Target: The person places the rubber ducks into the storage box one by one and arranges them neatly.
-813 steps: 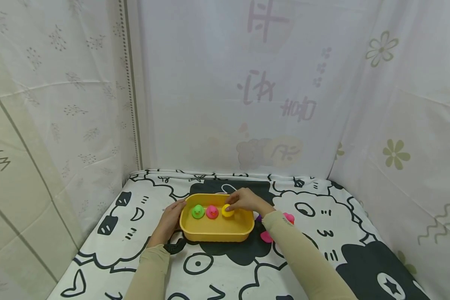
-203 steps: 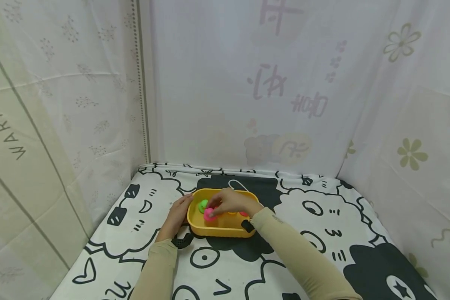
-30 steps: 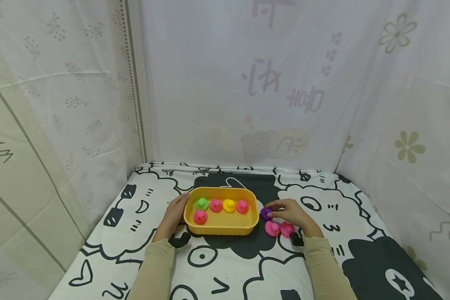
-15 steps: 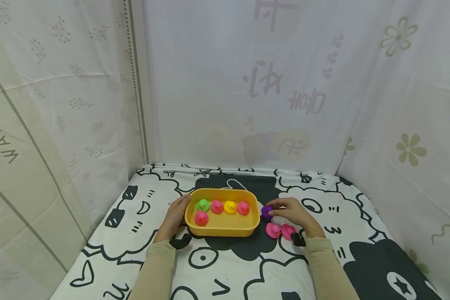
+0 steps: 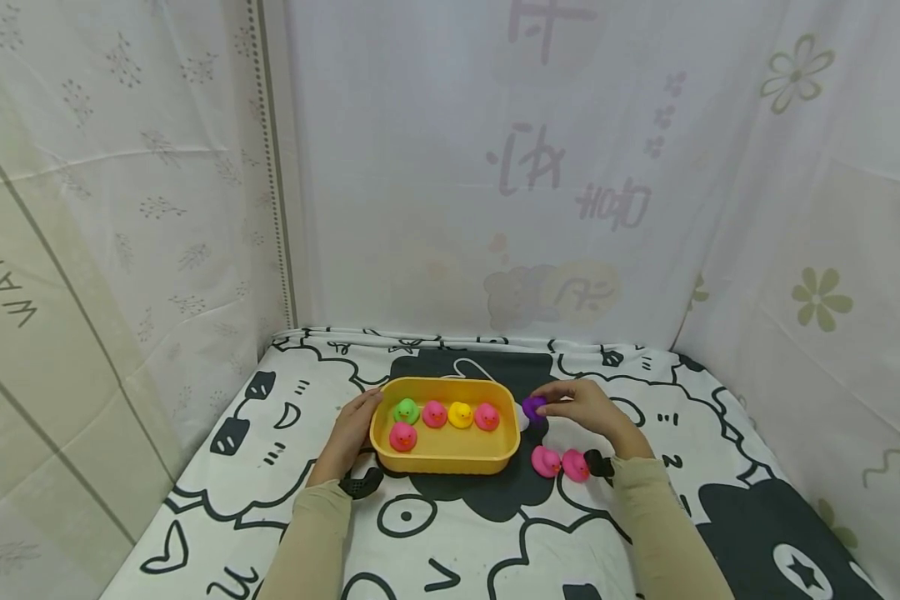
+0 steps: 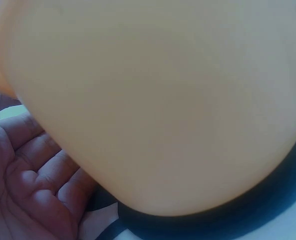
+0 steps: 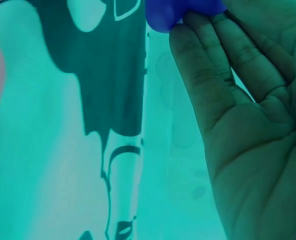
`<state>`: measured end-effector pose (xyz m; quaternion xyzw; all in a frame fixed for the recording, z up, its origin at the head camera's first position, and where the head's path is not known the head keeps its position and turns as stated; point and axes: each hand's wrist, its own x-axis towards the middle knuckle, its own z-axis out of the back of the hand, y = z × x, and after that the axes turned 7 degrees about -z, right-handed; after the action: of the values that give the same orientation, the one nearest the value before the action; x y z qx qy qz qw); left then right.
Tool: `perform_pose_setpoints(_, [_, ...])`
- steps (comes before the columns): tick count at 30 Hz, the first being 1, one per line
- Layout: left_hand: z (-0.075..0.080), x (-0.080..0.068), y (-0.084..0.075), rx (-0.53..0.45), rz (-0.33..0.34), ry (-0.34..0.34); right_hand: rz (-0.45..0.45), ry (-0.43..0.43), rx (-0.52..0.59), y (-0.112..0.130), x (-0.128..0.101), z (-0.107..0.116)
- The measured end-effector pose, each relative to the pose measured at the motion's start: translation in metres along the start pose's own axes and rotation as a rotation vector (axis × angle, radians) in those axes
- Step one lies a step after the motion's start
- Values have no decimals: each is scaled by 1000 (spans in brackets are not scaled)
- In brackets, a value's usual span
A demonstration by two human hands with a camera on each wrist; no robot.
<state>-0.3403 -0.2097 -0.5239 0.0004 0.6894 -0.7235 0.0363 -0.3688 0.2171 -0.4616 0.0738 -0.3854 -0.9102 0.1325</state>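
Right hand point(image 5: 588, 409) pinches purple duck point(image 5: 531, 407); tub point(image 5: 442, 464) wall lies between it and five ducks point(image 5: 461, 415). Left hand point(image 5: 350, 432) touches tub, grip unclear. Two pink ducks point(image 5: 546, 461) nearby.

1 purple toy point(image 5: 534, 407) beside yellow tray point(image 5: 444, 464)

There are eight toys point(image 5: 402, 437), one tray point(image 5: 442, 464) and two hands point(image 5: 587, 409).

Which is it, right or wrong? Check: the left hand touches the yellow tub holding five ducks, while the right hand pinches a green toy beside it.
Wrong in the colour: the head view shows the right hand pinching a purple toy, not green. The rest stands: the left hand touches the yellow tub, which holds five ducks.
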Motion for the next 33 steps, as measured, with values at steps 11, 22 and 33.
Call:
perform_pose_setpoints(11, [1, -1, 0, 5, 2, 13, 68, 49, -5, 16, 13, 9])
perform_pose_setpoints(22, [1, 0, 2, 3, 11, 12, 111, 128, -26, 49, 37, 0])
perform_pose_setpoints(33, [0, -4, -3, 4, 16, 3, 162, 242, -30, 79, 49, -33])
